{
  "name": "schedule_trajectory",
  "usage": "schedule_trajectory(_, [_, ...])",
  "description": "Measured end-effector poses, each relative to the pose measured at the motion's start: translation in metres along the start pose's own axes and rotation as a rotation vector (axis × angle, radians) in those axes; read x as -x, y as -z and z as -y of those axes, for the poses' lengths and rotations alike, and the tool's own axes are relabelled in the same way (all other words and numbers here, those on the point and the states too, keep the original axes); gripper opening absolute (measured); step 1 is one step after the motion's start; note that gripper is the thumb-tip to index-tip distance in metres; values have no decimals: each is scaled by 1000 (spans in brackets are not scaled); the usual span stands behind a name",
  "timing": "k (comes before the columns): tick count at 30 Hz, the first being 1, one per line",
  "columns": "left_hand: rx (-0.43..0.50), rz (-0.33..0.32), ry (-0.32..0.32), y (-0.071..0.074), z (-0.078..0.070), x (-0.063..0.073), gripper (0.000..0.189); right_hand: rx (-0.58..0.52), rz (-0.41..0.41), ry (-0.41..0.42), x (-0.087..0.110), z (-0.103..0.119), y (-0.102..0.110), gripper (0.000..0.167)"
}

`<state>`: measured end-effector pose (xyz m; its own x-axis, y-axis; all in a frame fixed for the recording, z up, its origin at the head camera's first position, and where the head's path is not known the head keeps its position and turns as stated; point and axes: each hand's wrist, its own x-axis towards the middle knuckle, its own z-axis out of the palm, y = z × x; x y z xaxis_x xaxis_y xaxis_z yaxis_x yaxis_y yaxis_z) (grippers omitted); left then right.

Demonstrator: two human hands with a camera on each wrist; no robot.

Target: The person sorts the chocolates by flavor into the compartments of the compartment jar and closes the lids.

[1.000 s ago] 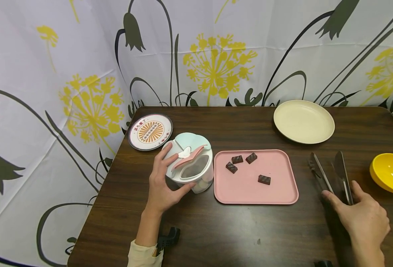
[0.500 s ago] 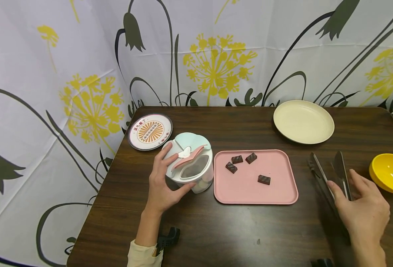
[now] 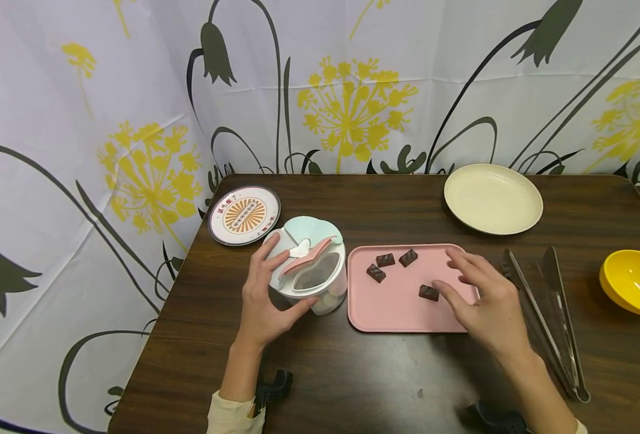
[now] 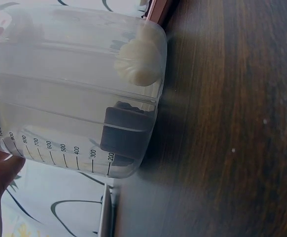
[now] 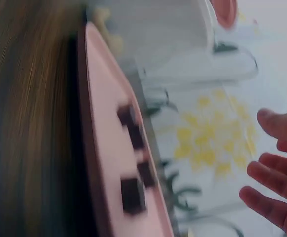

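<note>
1. While our left hand (image 3: 263, 301) clasps the lidded container (image 3: 311, 265) at frame centre-left, fingers curled round its wall,
2. our right hand (image 3: 482, 295), fingers spread, hovers over the pink tray (image 3: 401, 307), perhaps touching the nearest chocolate (image 3: 429, 293).

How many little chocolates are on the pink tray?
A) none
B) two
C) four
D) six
C: the head view shows four chocolates lying on the pink tray, three near its far left corner and one closer to the right hand, which hovers open over the tray.
</note>
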<state>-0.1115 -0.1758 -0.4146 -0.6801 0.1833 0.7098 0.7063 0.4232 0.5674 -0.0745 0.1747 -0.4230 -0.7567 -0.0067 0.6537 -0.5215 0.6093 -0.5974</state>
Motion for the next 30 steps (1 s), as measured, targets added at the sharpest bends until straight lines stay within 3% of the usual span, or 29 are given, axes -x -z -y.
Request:
schedule_trajectory(7, [-8, 15, 15, -1, 9, 3, 76, -116, 151, 129, -25, 24, -39, 61])
schedule_trajectory(12, [-33, 18, 24, -3, 27, 11, 81, -196, 191, 209, -41, 38, -58, 60])
schedule_trajectory(16, [-48, 23, 31, -4, 31, 13, 82, -233, 225, 273, -50, 47, -71, 65])
schedule_trajectory(30, [-45, 24, 10, -4, 32, 14, 80, -150, 340, 379, -69, 59, -99, 58])
